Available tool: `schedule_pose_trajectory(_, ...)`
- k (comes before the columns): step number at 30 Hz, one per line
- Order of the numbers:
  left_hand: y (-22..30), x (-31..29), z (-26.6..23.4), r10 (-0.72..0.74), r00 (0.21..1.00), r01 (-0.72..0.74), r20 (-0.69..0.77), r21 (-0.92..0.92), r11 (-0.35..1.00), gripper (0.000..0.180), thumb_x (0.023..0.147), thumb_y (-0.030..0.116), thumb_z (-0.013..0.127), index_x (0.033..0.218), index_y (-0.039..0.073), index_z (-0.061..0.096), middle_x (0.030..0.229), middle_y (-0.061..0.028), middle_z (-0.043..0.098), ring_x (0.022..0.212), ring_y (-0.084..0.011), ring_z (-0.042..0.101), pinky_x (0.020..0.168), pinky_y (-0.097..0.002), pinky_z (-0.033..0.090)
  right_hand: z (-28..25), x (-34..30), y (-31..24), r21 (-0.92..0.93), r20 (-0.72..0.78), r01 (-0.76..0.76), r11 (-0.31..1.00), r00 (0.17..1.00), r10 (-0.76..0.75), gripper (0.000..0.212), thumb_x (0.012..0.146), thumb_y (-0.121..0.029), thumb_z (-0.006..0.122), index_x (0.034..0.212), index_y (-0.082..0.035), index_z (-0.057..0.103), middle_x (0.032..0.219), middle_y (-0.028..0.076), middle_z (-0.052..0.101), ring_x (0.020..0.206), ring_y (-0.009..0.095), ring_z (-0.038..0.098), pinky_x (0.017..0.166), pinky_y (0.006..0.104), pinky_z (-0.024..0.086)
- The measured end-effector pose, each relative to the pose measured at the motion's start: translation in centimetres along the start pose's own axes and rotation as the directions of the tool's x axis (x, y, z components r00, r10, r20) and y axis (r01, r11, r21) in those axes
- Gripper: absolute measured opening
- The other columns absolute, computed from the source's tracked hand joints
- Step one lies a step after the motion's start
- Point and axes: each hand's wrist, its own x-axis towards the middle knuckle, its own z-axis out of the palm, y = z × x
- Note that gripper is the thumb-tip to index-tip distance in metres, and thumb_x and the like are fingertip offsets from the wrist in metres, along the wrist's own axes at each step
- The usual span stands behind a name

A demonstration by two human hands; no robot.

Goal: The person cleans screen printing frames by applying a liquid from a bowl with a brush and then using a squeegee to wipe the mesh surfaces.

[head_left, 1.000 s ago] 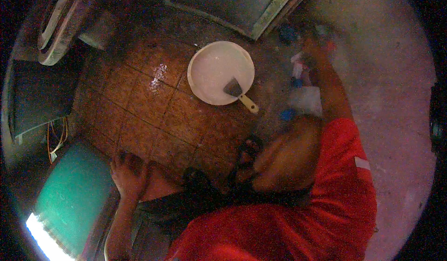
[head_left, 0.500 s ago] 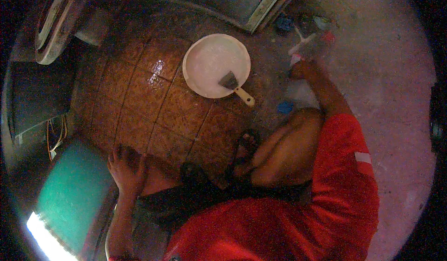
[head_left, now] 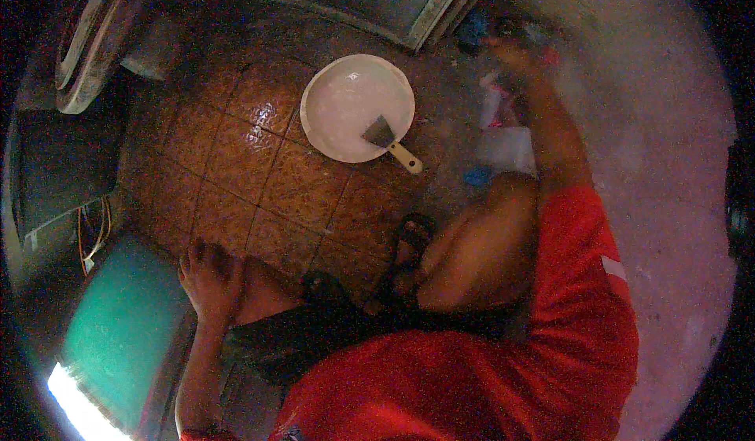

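Note:
My left hand point(head_left: 212, 284) rests on my left knee, its fingers apart and holding nothing. To the far right, my right hand point(head_left: 519, 57) stretches over a cluster of small items by the wall; motion blur hides whether its fingers hold anything. Just below it lies a white and pink object point(head_left: 494, 99), too blurred to name. A round white basin point(head_left: 330, 111) stands on the floor in front of me. A putty knife point(head_left: 403, 157) with a pale handle lies across its near right rim, blade inward.
Brown tiles point(head_left: 236, 170) with wet shine cover the floor. A whitish translucent container point(head_left: 507, 148) and a blue cap-like thing point(head_left: 476, 176) sit beside my right knee. A framed panel point(head_left: 354, 1) stands ahead, a green surface point(head_left: 126, 323) at left, and a pale wall point(head_left: 668, 205) at right.
My right hand has moved farther away, from the white object toward the items by the wall. The white object now lies apart from it. My left hand stays on the knee.

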Motion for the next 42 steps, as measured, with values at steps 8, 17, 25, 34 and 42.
schedule_pose_trajectory(8, 0.4, 0.7, 1.4, -0.023, 1.000, 0.023, -0.009, 0.051, 0.998, 0.049, 0.075, 0.046, 0.059, 0.104, 0.006, 0.059, 0.126, -0.0199, 0.045, 0.115, -0.0427, 0.040, 0.095, -0.0536, 0.033, 3.0, 0.5, -1.5, -0.096, 0.345, 0.062, 0.993, 0.938, -0.026, 0.048, 0.087, -0.046, 0.050, 0.117, -0.009, 0.055, 0.110, 0.013, 0.060, 0.096, 0.029, 0.057, 0.087, 0.0416, 0.045)
schedule_pose_trajectory(17, 2.4, 3.7, 0.9, -0.015, 0.999, 0.016, 0.047, -0.020, 1.000, 0.049, 0.073, 0.047, 0.061, 0.101, 0.007, 0.061, 0.121, -0.0180, 0.049, 0.116, -0.0410, 0.041, 0.095, -0.0530, 0.034, 1.2, -1.7, -16.2, 0.235, 0.442, 0.274, 0.932, 0.824, -0.354, 0.053, 0.085, -0.049, 0.052, 0.118, -0.008, 0.055, 0.112, 0.014, 0.059, 0.098, 0.031, 0.057, 0.088, 0.0429, 0.044)
schedule_pose_trajectory(25, 2.1, 5.9, 2.3, 0.069, 0.994, -0.068, -0.080, 0.017, 0.998, 0.050, 0.075, 0.051, 0.057, 0.101, 0.008, 0.062, 0.118, -0.0168, 0.050, 0.110, -0.0389, 0.045, 0.092, -0.0530, 0.036, 5.9, -3.5, -4.4, -0.229, 0.159, 0.519, 0.824, 0.855, -0.494, 0.048, 0.087, -0.041, 0.050, 0.113, -0.002, 0.054, 0.112, 0.018, 0.057, 0.101, 0.034, 0.055, 0.088, 0.0451, 0.043)
schedule_pose_trajectory(34, 5.1, 10.0, 3.8, -0.023, 0.999, 0.023, 0.036, -0.022, 0.999, 0.059, 0.078, 0.055, 0.049, 0.113, 0.007, 0.057, 0.124, -0.0184, 0.047, 0.116, -0.0403, 0.042, 0.091, -0.0556, 0.037, 14.9, -4.1, -15.5, 0.093, 0.041, 0.331, 0.939, 0.941, -0.336, 0.053, 0.091, -0.034, 0.042, 0.135, -0.007, 0.032, 0.124, 0.022, 0.048, 0.111, 0.037, 0.049, 0.090, 0.0455, 0.043)
schedule_pose_trajectory(42, 7.3, 10.7, 0.6, -0.017, 0.986, 0.023, 0.166, -0.035, 0.999, 0.059, 0.079, 0.055, 0.048, 0.115, 0.008, 0.056, 0.128, -0.0186, 0.045, 0.117, -0.0384, 0.042, 0.094, -0.0545, 0.035, 10.3, -9.7, -21.9, 0.116, -0.459, 0.149, 0.982, 0.885, -0.080, 0.046, 0.084, -0.017, 0.051, 0.129, -0.007, 0.042, 0.107, 0.022, 0.059, 0.091, 0.035, 0.060, 0.080, 0.0467, 0.048)
